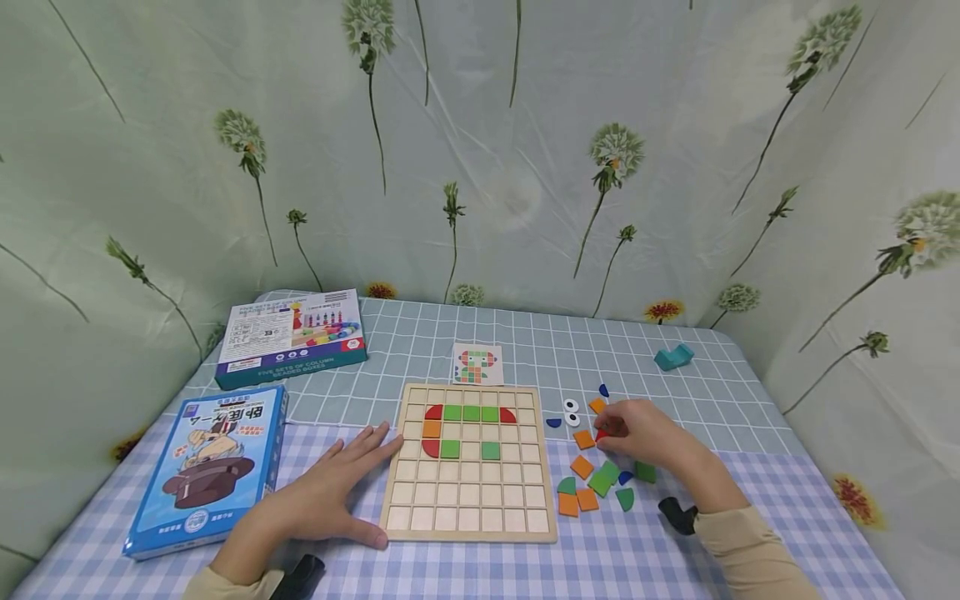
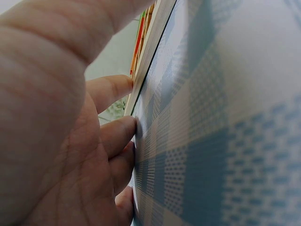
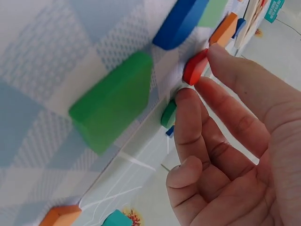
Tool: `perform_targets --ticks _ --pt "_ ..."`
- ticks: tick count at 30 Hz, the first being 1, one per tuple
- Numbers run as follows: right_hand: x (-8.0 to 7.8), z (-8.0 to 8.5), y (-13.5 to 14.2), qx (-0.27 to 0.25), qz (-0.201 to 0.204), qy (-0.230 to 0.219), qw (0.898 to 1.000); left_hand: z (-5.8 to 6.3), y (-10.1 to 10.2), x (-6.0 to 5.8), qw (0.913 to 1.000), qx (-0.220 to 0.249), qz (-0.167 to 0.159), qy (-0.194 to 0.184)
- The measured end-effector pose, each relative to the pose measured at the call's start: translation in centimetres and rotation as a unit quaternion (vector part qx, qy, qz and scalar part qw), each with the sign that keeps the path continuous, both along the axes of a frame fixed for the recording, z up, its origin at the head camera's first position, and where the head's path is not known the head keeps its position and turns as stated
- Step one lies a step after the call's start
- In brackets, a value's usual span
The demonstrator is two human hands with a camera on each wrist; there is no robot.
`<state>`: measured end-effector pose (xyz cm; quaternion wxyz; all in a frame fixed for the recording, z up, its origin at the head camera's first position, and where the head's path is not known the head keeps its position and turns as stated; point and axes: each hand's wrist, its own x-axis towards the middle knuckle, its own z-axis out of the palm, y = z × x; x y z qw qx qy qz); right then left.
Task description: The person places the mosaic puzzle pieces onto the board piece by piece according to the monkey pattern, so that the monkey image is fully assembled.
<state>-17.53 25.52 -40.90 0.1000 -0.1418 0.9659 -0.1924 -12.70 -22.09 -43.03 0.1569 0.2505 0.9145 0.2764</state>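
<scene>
My right hand (image 1: 641, 432) pinches a red piece (image 3: 194, 67) between thumb and index finger, among the loose pieces right of the board. Stretched out at the board's left edge, my left hand (image 1: 337, 487) touches its rim with thumb and fingertips; the left wrist view shows fingers against the wooden side (image 2: 151, 52). The gridded wooden board (image 1: 459, 536) carries several green squares (image 1: 471, 413), an orange square (image 1: 431, 429) and three red rounded pieces (image 1: 507, 415). Behind the board lies a picture card (image 1: 477, 365) with a red, green and orange figure.
Loose orange squares (image 1: 582, 467), green pieces (image 1: 600, 482), blue half-rounds (image 1: 553, 423) and two eye discs (image 1: 572, 419) lie right of the board. Two boxes, one blue (image 1: 206, 467) and one printed (image 1: 292, 337), sit left. A teal object (image 1: 673, 357) is at back right.
</scene>
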Motion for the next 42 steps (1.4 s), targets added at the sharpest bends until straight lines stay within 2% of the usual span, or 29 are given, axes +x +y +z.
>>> perform_targets --ticks 7,14,21,28,38,42 --pt "0.29 0.3 0.25 0.0 0.009 0.003 1.0 0.06 0.02 0.03 1.0 0.0 -0.001 -0.001" --pt "0.33 0.04 0.01 -0.007 0.0 -0.017 1.0 0.03 -0.02 0.04 1.0 0.0 -0.005 0.001" --pt "0.45 -0.03 -0.29 0.013 -0.001 -0.011 1.0 0.0 -0.01 0.09 1.0 -0.001 -0.007 0.003" --pt "0.57 -0.05 -0.3 -0.004 0.005 -0.023 1.0 -0.08 -0.02 0.05 0.9999 -0.003 -0.009 0.007" --pt "0.45 -0.33 -0.54 0.025 0.022 0.011 0.999 -0.13 0.01 0.13 1.0 -0.004 -0.005 0.004" --pt "0.53 -0.12 -0.61 0.033 0.011 0.019 0.999 -0.07 -0.01 0.17 1.0 -0.003 -0.007 0.004"
